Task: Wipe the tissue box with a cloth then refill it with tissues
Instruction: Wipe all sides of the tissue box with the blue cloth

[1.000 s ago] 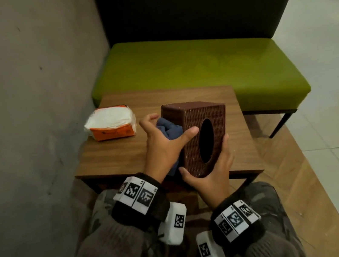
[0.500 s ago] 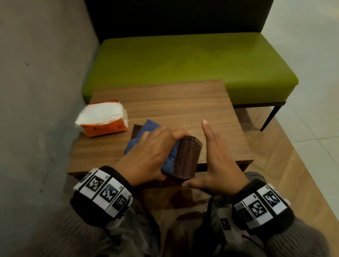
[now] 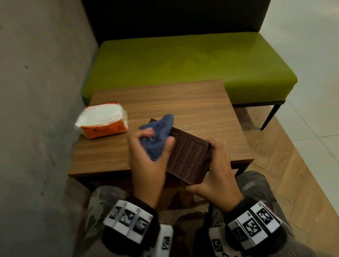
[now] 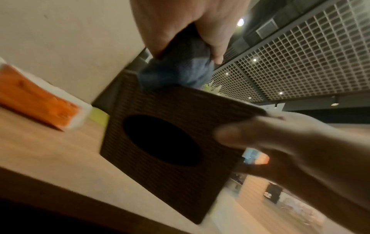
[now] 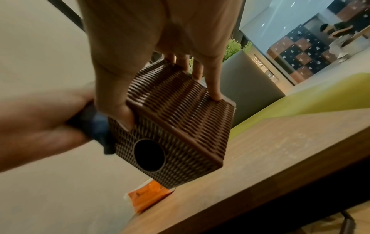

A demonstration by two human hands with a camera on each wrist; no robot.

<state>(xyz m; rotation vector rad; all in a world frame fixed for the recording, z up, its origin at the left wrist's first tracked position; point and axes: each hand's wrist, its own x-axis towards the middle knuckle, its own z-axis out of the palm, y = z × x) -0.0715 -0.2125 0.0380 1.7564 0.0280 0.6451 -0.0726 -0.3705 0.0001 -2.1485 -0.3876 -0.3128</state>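
Observation:
A dark brown woven tissue box (image 3: 188,157) (image 4: 172,152) (image 5: 176,126) is tilted above the near edge of the wooden table (image 3: 194,106), its round opening facing me. My right hand (image 3: 214,174) (image 5: 160,52) grips it, thumb by the opening and fingers over the far side. My left hand (image 3: 149,161) (image 4: 186,26) holds a bunched blue cloth (image 3: 158,137) (image 4: 178,71) (image 5: 96,128) against the box's upper left side. An orange and white tissue pack (image 3: 102,122) (image 4: 38,98) (image 5: 148,196) lies on the table's left.
A grey wall (image 3: 15,109) runs close along the table's left. A green bench (image 3: 186,62) with a dark backrest stands behind the table. Wooden flooring and pale tiles lie to the right.
The box went from upright to lying low on the table, then to tilted up in my right hand. My left hand with the cloth has moved up across the box's side.

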